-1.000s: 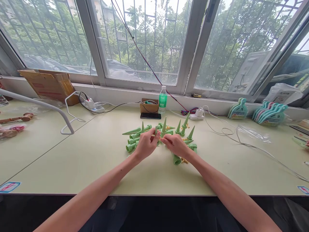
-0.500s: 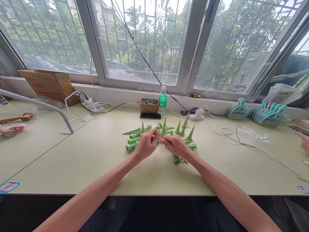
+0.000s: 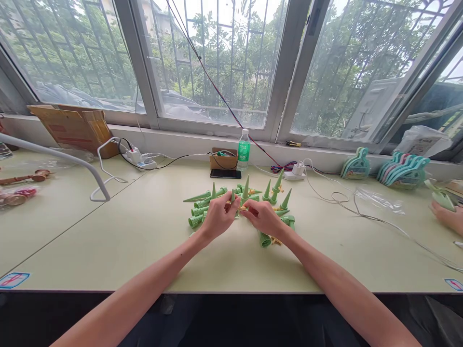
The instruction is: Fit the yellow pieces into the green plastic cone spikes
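Observation:
My left hand (image 3: 221,213) is closed on a green plastic plant-watering spike (image 3: 233,194), its pointed end up. Pinched in the fingertips of my right hand (image 3: 265,217) is a small yellow plastic piece (image 3: 243,208), close against the lower part of that spike; whether it sits inside cannot be seen. Upright green cones (image 3: 277,187) stand just beyond both hands. Green ribbed tubes (image 3: 196,220) lie to the left of my left hand. Beneath my right wrist are another tube (image 3: 265,239) and some loose yellow pieces (image 3: 276,240).
Behind the parts are a black phone (image 3: 225,174), a small cardboard box (image 3: 224,159) and a green-labelled bottle (image 3: 243,150). White cables (image 3: 340,196) cross the table's right side. At the far right, another person's hand (image 3: 448,217) holds a pale green object.
My right fingers have shifted slightly, and the yellow piece shows more clearly. My left hand stays nearly still. At far right, the other person's hand has come further in with a pale green object.

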`<state>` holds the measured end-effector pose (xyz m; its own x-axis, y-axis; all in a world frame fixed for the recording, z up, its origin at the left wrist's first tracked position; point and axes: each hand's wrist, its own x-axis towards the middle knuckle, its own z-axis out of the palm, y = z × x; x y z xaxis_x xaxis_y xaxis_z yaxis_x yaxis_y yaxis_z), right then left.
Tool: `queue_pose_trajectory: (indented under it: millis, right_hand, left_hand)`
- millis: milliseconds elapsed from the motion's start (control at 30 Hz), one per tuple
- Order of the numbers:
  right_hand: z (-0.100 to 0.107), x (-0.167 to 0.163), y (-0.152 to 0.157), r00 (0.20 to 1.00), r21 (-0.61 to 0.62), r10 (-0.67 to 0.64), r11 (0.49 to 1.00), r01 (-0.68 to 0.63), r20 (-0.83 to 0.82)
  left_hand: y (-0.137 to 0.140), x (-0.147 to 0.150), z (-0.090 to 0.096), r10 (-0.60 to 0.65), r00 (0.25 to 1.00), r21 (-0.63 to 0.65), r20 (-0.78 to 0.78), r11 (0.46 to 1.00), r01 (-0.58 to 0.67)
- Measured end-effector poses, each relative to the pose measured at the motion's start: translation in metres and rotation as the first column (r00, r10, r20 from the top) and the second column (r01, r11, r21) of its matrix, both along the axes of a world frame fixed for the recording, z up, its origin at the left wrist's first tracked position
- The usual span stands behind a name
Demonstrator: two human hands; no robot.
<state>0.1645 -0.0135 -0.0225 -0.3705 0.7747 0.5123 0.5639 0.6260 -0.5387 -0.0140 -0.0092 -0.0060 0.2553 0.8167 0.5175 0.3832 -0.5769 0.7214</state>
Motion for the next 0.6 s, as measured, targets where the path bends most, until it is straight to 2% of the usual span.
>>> queue_pose_trajectory:
  millis: [267,600]
  right_hand:
    - [-0.0034,0.0,0.0028,0.999,0.06,0.036,0.997,-0.039,0.037]
    - [-0.0025,-0.0019,0.0015,0.998,0.036,0.031,0.999,-0.033,0.062]
  left_hand:
    - [-0.0025,-0.0017,0.0027,-0.043,0.997,-0.018,-0.061,0.999,0.042]
    - [-0.003,-0.002,0.0037,-0.05,0.998,-0.023,-0.037,0.999,0.049]
